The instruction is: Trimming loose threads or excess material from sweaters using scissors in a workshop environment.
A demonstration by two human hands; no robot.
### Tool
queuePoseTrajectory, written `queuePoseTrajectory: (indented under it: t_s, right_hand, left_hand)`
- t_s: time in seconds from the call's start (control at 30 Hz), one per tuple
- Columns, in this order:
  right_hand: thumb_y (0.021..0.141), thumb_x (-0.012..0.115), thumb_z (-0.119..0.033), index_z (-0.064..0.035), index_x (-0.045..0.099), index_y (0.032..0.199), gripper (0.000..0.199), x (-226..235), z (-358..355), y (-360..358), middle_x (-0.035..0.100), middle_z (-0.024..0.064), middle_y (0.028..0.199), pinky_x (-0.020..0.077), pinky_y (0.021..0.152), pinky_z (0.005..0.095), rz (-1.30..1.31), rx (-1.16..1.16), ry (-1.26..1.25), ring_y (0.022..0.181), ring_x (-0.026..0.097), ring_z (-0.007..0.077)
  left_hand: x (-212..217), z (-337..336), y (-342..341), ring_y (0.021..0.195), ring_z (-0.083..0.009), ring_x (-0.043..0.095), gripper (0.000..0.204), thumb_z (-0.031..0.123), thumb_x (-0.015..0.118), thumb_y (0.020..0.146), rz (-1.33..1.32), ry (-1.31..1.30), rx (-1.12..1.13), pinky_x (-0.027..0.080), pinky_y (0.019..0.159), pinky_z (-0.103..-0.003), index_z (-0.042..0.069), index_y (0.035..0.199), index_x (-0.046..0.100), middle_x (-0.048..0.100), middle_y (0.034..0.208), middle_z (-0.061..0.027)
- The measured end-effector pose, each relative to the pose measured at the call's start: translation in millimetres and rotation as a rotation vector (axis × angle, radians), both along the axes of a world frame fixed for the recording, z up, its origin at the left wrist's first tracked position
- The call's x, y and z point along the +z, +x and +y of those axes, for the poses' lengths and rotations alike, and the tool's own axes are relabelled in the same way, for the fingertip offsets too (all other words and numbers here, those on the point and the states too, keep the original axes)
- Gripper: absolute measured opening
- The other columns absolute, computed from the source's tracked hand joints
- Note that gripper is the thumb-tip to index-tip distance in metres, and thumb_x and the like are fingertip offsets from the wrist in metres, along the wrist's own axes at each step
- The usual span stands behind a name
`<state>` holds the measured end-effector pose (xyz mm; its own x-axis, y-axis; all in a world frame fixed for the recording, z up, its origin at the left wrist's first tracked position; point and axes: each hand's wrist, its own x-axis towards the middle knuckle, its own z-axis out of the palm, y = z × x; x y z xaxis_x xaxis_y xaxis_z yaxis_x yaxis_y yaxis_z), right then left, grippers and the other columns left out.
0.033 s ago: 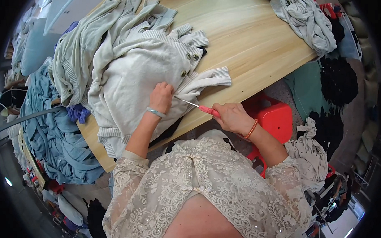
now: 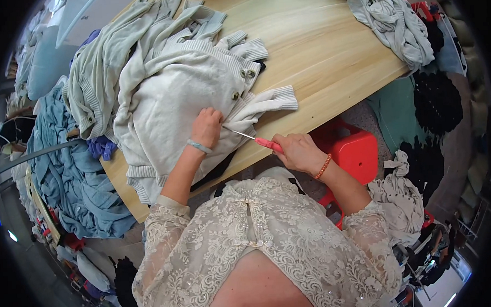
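Note:
A cream knitted cardigan [image 2: 168, 96] with dark round buttons [image 2: 236, 95] lies spread over the near part of the wooden table. My left hand [image 2: 207, 128] rests on it, fingers curled in and pinching the knit near the button band. In my right hand [image 2: 299, 150] is a red-handled tool [image 2: 268, 145] with a thin metal shaft, held at the table's front edge. Its shaft points left, and the tip is beside my left fingertips at the fabric. I cannot make out the shape of the tip.
Pale grey-green knitwear [image 2: 99, 69] is heaped behind the cardigan, and more [image 2: 390, 26] lies at the table's far right. Blue-grey garments [image 2: 76, 175] are piled to the left. A red plastic stool [image 2: 356, 152] stands right of the wooden table [image 2: 317, 48], near black cloth [image 2: 437, 106].
The tool's tip has shifted slightly left, closer to my left fingers. Both hands otherwise keep nearly the same place and grip.

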<state>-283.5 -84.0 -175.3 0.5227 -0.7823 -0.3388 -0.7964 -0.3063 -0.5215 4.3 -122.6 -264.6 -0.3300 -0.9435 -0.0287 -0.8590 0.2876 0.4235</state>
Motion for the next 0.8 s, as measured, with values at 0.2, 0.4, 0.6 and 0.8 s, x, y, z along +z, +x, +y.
queuePoseTrajectory:
  t_s: [0.2,0.4,0.6,0.8]
  right_hand:
    - [0.090,0.060,-0.021,-0.0104,0.055,0.102,0.017,-7.7,-0.6,-19.5,0.061,0.0187,0.079,0.0502,0.069,0.0485,-0.139,-0.189,-0.106,0.076,0.063,0.0371]
    - [0.089,0.059,-0.021,-0.0093,0.055,0.101,0.017,-6.1,-12.8,-27.2,0.061,0.0204,0.078,0.0500,0.066,0.0509,0.001,-0.201,0.006,0.076,0.063,0.0397]
    - [0.089,0.062,-0.022,-0.0101,0.056,0.104,0.020,-11.8,-12.8,-39.0,0.062,0.0185,0.080,0.0503,0.067,0.0495,-0.004,-0.314,-0.016,0.077,0.063,0.0398]
    - [0.087,0.062,-0.019,-0.0092,0.057,0.105,0.021,-13.1,-31.4,-28.2,0.064,0.0198,0.083,0.0505,0.071,0.0506,-0.001,-0.337,-0.054,0.080,0.063,0.0400]
  left_hand:
    - [33.0,-30.1,-39.5,0.088,-0.0324,0.056,0.025,0.004,0.065,0.074,0.175,-0.193,-0.039,0.048,0.077,-0.042,0.008,0.098,0.063,0.058,0.101,-0.0131]
    - [-25.3,-69.4,-49.7,0.093,-0.0299,0.059,0.008,0.011,0.052,0.084,-0.182,-0.078,-0.014,0.051,0.077,-0.042,0.008,0.087,0.060,0.058,0.101,-0.0137]
    - [5.9,-85.1,-61.1,0.092,-0.0319,0.058,0.010,0.010,0.061,0.080,-0.116,0.111,-0.191,0.050,0.079,-0.042,0.008,0.090,0.062,0.058,0.099,-0.0138]
    - [-44.9,-141.0,-82.9,0.097,-0.0345,0.063,0.021,0.016,0.054,0.088,-0.235,0.017,0.059,0.053,0.079,-0.046,0.005,0.103,0.063,0.061,0.106,-0.0187]
